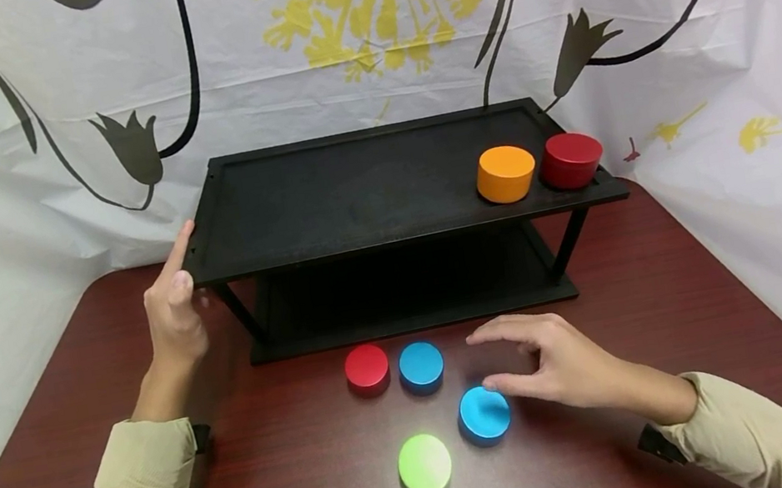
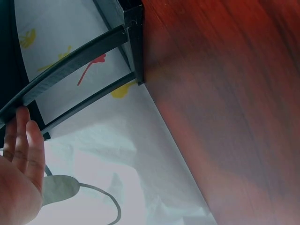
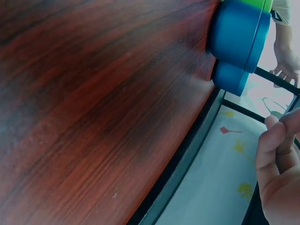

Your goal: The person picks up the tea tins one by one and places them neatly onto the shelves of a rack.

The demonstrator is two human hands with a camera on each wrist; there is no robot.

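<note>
My left hand (image 1: 176,318) is at the left end of a black two-tier shelf (image 1: 353,191). Its straight fingers (image 2: 35,150) touch the upper tier's edge from below in the left wrist view. Above the front table area, my right hand (image 1: 556,358) has spread, loosely bent fingers. Its thumb is at the rim of a light blue round box (image 1: 485,415); contact cannot be judged. A darker blue round box (image 1: 421,368), a red one (image 1: 367,369) and a green one (image 1: 425,466) lie nearby. In the right wrist view, a blue box (image 3: 236,35) shows a lid seam.
An orange round box (image 1: 505,174) and a dark red one (image 1: 571,160) stand at the right end of the upper tier. The lower tier (image 1: 410,324) sits on the reddish wooden table (image 1: 282,479). A flower-printed white cloth (image 1: 338,92) hangs behind.
</note>
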